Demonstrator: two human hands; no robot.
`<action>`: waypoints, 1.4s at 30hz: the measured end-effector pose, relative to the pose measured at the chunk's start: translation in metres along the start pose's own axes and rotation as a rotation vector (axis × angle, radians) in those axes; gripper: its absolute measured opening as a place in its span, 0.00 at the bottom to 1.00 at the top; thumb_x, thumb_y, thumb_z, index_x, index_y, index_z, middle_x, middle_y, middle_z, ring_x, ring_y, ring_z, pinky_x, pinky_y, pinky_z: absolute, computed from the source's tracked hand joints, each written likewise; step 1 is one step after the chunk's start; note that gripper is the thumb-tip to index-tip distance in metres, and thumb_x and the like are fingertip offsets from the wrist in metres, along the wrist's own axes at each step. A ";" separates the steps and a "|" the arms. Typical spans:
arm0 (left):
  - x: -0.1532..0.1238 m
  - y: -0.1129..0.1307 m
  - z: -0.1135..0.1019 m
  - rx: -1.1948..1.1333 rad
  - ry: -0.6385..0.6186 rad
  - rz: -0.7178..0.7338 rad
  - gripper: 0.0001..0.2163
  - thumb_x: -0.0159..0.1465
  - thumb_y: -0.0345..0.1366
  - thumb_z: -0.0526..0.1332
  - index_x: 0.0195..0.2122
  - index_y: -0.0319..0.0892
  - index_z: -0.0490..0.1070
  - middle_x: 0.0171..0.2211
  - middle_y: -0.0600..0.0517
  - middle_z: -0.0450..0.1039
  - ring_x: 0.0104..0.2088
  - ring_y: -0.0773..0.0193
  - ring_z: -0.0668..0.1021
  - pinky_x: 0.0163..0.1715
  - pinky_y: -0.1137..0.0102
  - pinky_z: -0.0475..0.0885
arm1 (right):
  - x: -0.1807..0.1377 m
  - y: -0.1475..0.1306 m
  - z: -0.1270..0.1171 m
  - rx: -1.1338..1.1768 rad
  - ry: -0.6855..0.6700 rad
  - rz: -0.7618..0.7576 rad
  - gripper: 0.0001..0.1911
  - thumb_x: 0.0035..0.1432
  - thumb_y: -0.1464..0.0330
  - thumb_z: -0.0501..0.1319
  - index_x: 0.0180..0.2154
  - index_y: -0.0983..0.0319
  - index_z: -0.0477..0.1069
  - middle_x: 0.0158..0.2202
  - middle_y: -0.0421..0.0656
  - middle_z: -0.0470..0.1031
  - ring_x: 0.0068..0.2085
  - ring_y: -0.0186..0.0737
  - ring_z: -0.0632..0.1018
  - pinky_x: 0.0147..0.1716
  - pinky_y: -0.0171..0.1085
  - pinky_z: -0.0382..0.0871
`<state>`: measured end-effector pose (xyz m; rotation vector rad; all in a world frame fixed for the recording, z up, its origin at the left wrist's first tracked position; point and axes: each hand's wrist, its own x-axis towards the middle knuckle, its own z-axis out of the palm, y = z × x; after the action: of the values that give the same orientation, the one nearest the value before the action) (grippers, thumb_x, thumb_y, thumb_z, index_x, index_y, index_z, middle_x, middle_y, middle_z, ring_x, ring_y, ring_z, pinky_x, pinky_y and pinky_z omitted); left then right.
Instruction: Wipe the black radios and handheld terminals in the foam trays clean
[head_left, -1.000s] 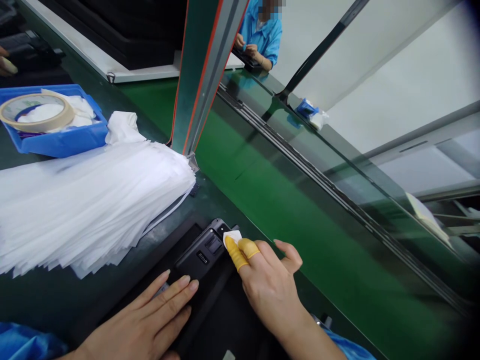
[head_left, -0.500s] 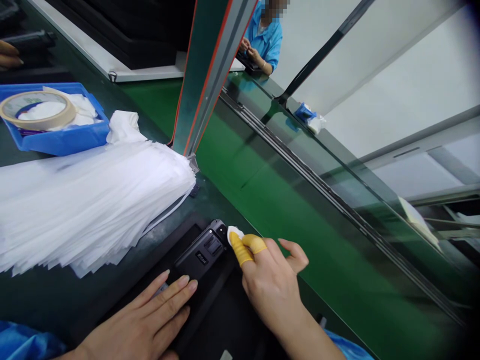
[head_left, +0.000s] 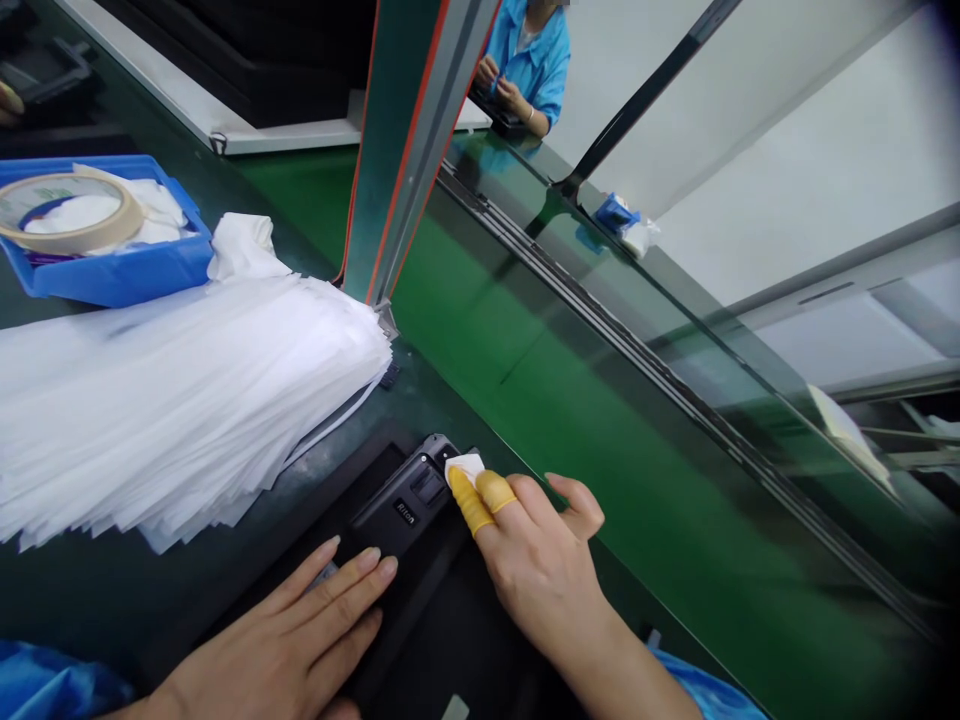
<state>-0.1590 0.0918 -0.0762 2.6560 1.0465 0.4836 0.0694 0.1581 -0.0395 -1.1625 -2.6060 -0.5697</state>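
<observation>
A black handheld device (head_left: 394, 505) marked "Riton" lies in a dark foam tray (head_left: 442, 610) at the bottom middle. Across its lower part rests my left hand (head_left: 292, 630), fingers stretched out flat and hiding that end. My right hand (head_left: 536, 555) wears yellow finger cots on two fingers. Those fingers press a small white wiping cloth (head_left: 466, 464) against the device's top end, beside its round lens-like part. The underside of the cloth is hidden.
A fanned stack of white sheets or bags (head_left: 187, 400) lies to the left. Behind it sits a blue bin (head_left: 112, 280) with a tape roll (head_left: 120, 225) and white cloths. A metal post (head_left: 405, 150) rises mid-table. Beyond the glass, a co-worker (head_left: 529, 65) handles something small.
My right hand has shifted slightly left with the cloth, which now covers more of the device's top end. My left hand stays in place. The camera view has moved a little.
</observation>
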 end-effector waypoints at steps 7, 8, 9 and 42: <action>-0.001 0.001 -0.004 0.024 -0.021 0.053 0.16 0.66 0.45 0.55 0.50 0.46 0.73 0.55 0.52 0.69 0.55 0.64 0.71 0.62 0.69 0.52 | -0.019 0.008 0.000 -0.101 0.009 0.068 0.15 0.54 0.80 0.52 0.23 0.60 0.69 0.29 0.40 0.70 0.35 0.36 0.66 0.49 0.44 0.49; -0.001 0.001 -0.004 0.021 -0.004 0.035 0.16 0.66 0.46 0.55 0.49 0.46 0.73 0.55 0.52 0.69 0.56 0.65 0.71 0.63 0.69 0.50 | -0.018 0.009 0.000 -0.117 0.018 0.094 0.15 0.54 0.81 0.52 0.23 0.60 0.69 0.30 0.40 0.70 0.34 0.35 0.66 0.49 0.44 0.49; -0.001 0.002 -0.003 0.018 0.022 0.011 0.16 0.66 0.47 0.56 0.48 0.46 0.74 0.55 0.52 0.69 0.56 0.65 0.71 0.63 0.69 0.49 | -0.016 0.010 -0.001 -0.126 0.021 0.115 0.15 0.54 0.81 0.52 0.24 0.60 0.69 0.30 0.40 0.71 0.34 0.35 0.65 0.49 0.44 0.49; -0.005 0.004 0.008 0.038 0.053 -0.010 0.15 0.66 0.47 0.54 0.47 0.47 0.75 0.55 0.53 0.70 0.56 0.63 0.70 0.64 0.66 0.46 | -0.026 -0.020 -0.005 0.118 0.077 0.367 0.13 0.41 0.79 0.52 0.24 0.60 0.70 0.29 0.41 0.70 0.31 0.37 0.66 0.42 0.44 0.51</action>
<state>-0.1571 0.0851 -0.0832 2.6834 1.0946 0.5402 0.0715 0.1264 -0.0499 -1.4962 -2.2491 -0.3693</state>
